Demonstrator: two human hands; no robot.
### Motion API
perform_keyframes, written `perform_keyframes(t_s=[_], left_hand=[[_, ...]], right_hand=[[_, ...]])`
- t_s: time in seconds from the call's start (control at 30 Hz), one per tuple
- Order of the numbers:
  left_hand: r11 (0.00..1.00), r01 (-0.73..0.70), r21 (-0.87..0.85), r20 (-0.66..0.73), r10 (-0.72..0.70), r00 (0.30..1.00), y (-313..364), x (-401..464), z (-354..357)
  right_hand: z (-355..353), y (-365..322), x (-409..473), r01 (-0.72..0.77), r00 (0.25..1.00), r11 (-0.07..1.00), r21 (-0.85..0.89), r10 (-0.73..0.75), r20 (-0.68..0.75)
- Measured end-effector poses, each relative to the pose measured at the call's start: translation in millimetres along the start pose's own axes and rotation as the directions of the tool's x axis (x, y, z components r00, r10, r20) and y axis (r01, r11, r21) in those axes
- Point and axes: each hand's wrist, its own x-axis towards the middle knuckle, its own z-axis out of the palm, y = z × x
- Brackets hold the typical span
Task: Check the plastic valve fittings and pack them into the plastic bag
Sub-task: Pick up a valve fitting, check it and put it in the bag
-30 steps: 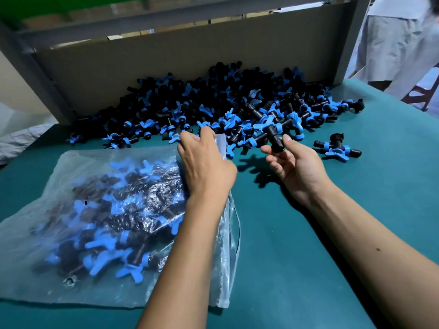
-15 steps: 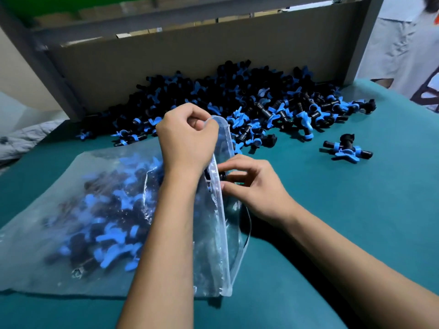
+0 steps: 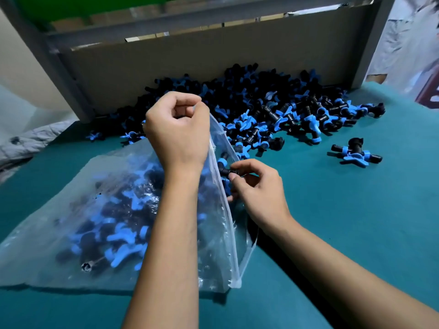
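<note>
At the bag's mouth, the left hand point(image 3: 177, 129) pinched the upper lip of the plastic bag point(image 3: 99, 210) with curled fingers point(image 3: 187, 103) and held it lifted off the teal tabletop point(image 3: 356, 222). Just right of that lip, the right hand point(image 3: 259, 193) pinched a black-and-blue valve fitting point(image 3: 224, 166) between thumb and fingertips, the fitting partway inside the opening. Left of both hands, the bag lay flat, holding many fittings. Beyond the fingers, a loose pile of fittings point(image 3: 273, 110) lay against a cardboard wall point(image 3: 190, 62). One separate fitting point(image 3: 355, 154) lay well to the right of the right hand.
</note>
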Motion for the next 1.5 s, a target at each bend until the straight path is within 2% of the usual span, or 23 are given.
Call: perform_keyframes(t_s=[0.07,0.13,0.27,0.37,0.43,0.5,0.53,0.6,0.63,0.7,0.73,0.77,0.83,0.97,1.1,1.17,1.23,1.3,1.4,1.5], left_hand=[[1.000,0.015,-0.023,0.021,-0.014,1.000,0.0,2.4,-1.1],[1.000,-0.005,-0.012,0.054,0.006,0.999,0.5,2.6,-1.2],[0.998,-0.056,0.008,0.141,0.055,0.989,0.1,-2.4,4.5],[0.995,-0.067,0.068,0.191,0.053,0.980,-5.6,-9.9,11.7],[0.991,-0.069,0.117,0.207,0.043,0.977,-11.5,-16.8,15.5],[0.987,-0.053,0.149,0.204,0.022,0.979,-17.3,-22.3,18.1],[0.987,-0.032,0.156,0.195,0.001,0.981,-20.0,-24.3,19.5],[0.986,0.017,0.164,0.184,-0.048,0.982,-25.4,-27.4,22.6],[0.984,0.043,0.170,0.193,-0.076,0.978,-28.4,-29.3,24.4],[0.978,0.082,0.189,0.222,-0.124,0.967,-34.0,-33.4,28.2],[0.975,0.090,0.203,0.233,-0.137,0.963,-36.7,-35.4,30.1],[0.971,0.090,0.220,0.240,-0.143,0.960,-39.0,-37.5,31.5],[0.966,0.079,0.246,0.245,-0.141,0.959,-41.6,-40.7,33.9],[0.980,0.072,0.187,0.274,-0.122,0.954,-42.2,-43.9,36.3],[0.994,0.074,0.086,0.292,-0.096,0.951,-38.4,-45.6,38.4],[0.989,0.147,0.033,0.330,-0.149,0.932,-37.6,-46.0,40.1],[0.949,0.314,-0.011,0.416,-0.281,0.865,-38.5,-47.5,41.7],[0.898,0.437,0.047,0.486,-0.403,0.776,-42.2,-49.9,42.8],[0.837,0.501,0.220,0.541,-0.532,0.651,-52.0,-55.2,45.4],[0.803,0.548,0.233,0.570,-0.570,0.593,-57.4,-59.9,45.8]], right_hand=[[1.7,1.1,1.0,0.014,1.000,1.000,0.027,-0.014,-0.003],[8.3,-2.2,-0.3,0.105,0.994,0.994,-0.009,-0.105,0.025],[29.2,-11.5,-1.7,0.303,0.936,0.944,-0.131,-0.269,0.226],[37.9,-13.9,3.7,0.400,0.883,0.899,-0.177,-0.326,0.337],[33.0,-16.1,9.0,0.440,0.869,0.889,-0.127,-0.386,0.309],[21.9,-14.0,18.0,0.458,0.888,0.867,-0.197,-0.435,0.149],[15.4,-11.6,25.3,0.411,0.908,0.862,-0.296,-0.417,0.046],[1.7,-7.0,42.6,0.224,0.931,0.818,-0.529,-0.340,-0.130],[-4.3,-3.7,51.5,0.163,0.948,0.755,-0.635,-0.299,-0.111],[-11.2,3.2,65.6,0.207,0.977,0.587,-0.782,-0.170,0.132],[-12.4,5.1,70.6,0.261,0.964,0.507,-0.822,-0.091,0.250],[-12.2,6.5,74.2,0.300,0.947,0.440,-0.846,-0.028,0.321],[-11.4,9.3,78.8,0.307,0.939,0.388,-0.869,0.022,0.342],[-23.2,15.1,81.1,0.181,0.983,0.464,-0.867,-0.074,0.166],[-53.6,16.9,86.5,0.061,0.995,0.522,-0.851,-0.094,0.013],[-68.9,16.8,86.2,0.029,0.994,0.604,-0.796,-0.103,-0.041],[-80.8,18.9,80.9,0.004,0.988,0.700,-0.714,-0.114,-0.106],[-88.4,23.1,72.6,-0.027,0.977,0.794,-0.608,-0.107,-0.183],[-96.0,25.3,61.6,0.006,0.977,0.962,-0.273,-0.064,-0.204],[-99.9,24.6,54.7,0.055,0.987,0.998,-0.039,-0.060,-0.147]])
